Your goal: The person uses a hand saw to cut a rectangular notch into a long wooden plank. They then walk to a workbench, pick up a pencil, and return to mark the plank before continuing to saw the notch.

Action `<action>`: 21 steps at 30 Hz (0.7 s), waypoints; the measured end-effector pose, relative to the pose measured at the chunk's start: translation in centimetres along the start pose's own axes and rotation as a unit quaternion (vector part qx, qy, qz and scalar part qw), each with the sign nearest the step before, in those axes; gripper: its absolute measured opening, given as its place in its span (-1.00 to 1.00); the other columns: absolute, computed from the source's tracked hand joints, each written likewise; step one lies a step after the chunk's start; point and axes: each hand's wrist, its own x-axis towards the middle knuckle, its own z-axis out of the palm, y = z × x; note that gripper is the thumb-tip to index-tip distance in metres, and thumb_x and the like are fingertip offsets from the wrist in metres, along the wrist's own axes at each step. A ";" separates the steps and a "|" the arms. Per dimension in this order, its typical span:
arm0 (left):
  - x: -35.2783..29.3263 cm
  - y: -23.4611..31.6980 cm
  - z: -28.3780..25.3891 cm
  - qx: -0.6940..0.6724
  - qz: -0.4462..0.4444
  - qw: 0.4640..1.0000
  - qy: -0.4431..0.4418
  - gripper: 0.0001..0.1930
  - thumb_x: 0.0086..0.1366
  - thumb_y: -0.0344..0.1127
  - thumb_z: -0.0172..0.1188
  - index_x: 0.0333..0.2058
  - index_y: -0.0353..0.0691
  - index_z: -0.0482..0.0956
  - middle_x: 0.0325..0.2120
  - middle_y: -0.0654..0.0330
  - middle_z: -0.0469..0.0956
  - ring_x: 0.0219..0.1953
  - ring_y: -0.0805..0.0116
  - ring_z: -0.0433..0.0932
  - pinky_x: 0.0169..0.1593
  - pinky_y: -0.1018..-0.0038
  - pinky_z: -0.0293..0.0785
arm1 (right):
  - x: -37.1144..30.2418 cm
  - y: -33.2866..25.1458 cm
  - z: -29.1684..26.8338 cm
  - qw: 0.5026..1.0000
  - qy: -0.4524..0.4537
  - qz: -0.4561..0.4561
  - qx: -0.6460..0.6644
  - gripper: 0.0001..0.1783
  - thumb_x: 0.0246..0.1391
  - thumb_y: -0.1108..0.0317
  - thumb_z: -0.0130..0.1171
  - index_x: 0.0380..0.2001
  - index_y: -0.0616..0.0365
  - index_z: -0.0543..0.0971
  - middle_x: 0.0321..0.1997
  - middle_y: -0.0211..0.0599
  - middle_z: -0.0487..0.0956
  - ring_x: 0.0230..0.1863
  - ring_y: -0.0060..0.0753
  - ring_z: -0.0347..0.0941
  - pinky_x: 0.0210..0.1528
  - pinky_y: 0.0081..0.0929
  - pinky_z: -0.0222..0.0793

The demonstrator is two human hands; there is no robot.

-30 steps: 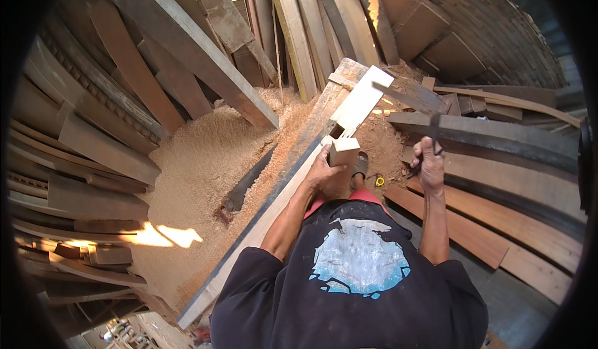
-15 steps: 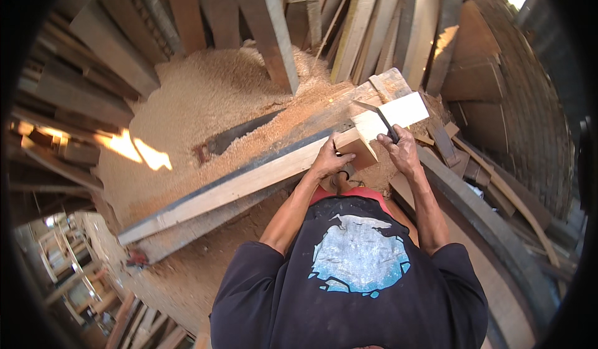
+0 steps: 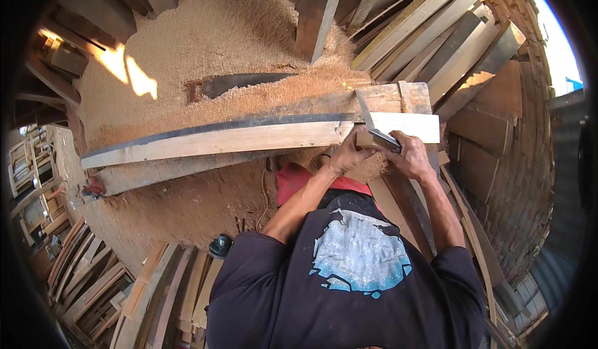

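Note:
My left hand (image 3: pixel 350 156) is closed round a short brown wooden block (image 3: pixel 366 139), held up against the tool in my other hand. My right hand (image 3: pixel 413 156) grips what looks like a carpenter's square (image 3: pixel 364 108), its dark handle in my fingers and its thin metal blade pointing away from me. Beyond both hands lies a pale, freshly cut piece of board (image 3: pixel 411 123). It sits at the right end of a long pale beam (image 3: pixel 249 138) with a dark far edge. The lower fingers of both hands are partly hidden.
Sawdust (image 3: pixel 218 31) is heaped beyond the beam, with a handsaw-like dark blade (image 3: pixel 249 82) half buried in it. Planks (image 3: pixel 430 31) lean at the far right. More timber (image 3: pixel 149 286) lies at the near left, by a dark green tool (image 3: pixel 220 245).
My view has turned, so the beam now lies nearly level across it. My hands have come together, and the square now meets the block, its blade pointing more directly away from me.

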 end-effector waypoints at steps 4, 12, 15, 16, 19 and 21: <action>0.5 3.7 -2.8 0.480 0.090 0.866 0.102 -0.27 0.06 -0.40 0.48 0.22 -0.16 0.36 0.20 0.01 0.42 0.28 0.00 0.35 0.32 0.16 0.31 | 1.6 0.3 0.2 0.992 -0.005 -0.009 -0.125 -0.53 -0.09 0.35 0.40 -0.06 0.20 0.56 -0.22 0.11 0.65 -0.12 0.18 0.59 -0.08 -0.02 0.46; 0.4 0.4 -8.3 0.648 0.087 0.751 0.092 -0.33 0.02 -0.19 0.46 0.16 -0.09 0.48 0.34 -0.06 0.25 0.43 -0.13 0.07 0.44 0.01 0.02 | 6.5 5.2 4.1 0.981 -0.061 -0.021 -0.181 -0.48 -0.10 0.40 0.40 -0.01 0.24 0.52 -0.26 0.13 0.66 -0.13 0.21 0.59 -0.09 0.00 0.46; 0.7 0.5 -7.9 0.659 0.092 0.741 0.087 -0.30 0.02 -0.19 0.47 0.18 -0.10 0.46 0.37 0.02 0.21 0.45 -0.10 0.03 0.44 -0.04 0.00 | 7.4 4.3 4.2 0.975 -0.080 -0.012 -0.205 -0.49 -0.06 0.36 0.42 -0.01 0.23 0.52 -0.26 0.11 0.66 -0.14 0.22 0.58 -0.10 0.01 0.46; 0.7 0.3 -7.9 0.654 0.087 0.746 0.089 -0.29 0.02 -0.19 0.46 0.19 -0.10 0.46 0.37 0.03 0.21 0.45 -0.09 0.03 0.44 -0.03 0.00 | 7.6 4.3 4.3 0.975 -0.082 -0.018 -0.205 -0.47 -0.05 0.35 0.42 0.00 0.24 0.51 -0.28 0.11 0.66 -0.14 0.21 0.59 -0.10 0.01 0.46; 0.8 0.1 -8.3 0.648 0.081 0.752 0.090 -0.28 0.03 -0.18 0.46 0.20 -0.10 0.44 0.37 0.04 0.20 0.45 -0.07 0.03 0.45 -0.02 -0.01 | 8.0 3.8 3.9 0.975 -0.082 -0.023 -0.207 -0.47 -0.03 0.31 0.42 0.00 0.26 0.49 -0.30 0.09 0.66 -0.12 0.19 0.60 -0.07 0.01 0.47; 0.8 0.2 -8.5 0.656 0.077 0.746 0.080 -0.28 0.04 -0.18 0.45 0.21 -0.10 0.43 0.38 0.05 0.19 0.46 -0.06 0.01 0.45 -0.01 -0.02 | 8.5 3.5 3.9 0.970 -0.093 -0.031 -0.223 -0.49 -0.04 0.31 0.42 -0.04 0.28 0.50 -0.32 0.11 0.66 -0.15 0.21 0.60 -0.09 0.01 0.47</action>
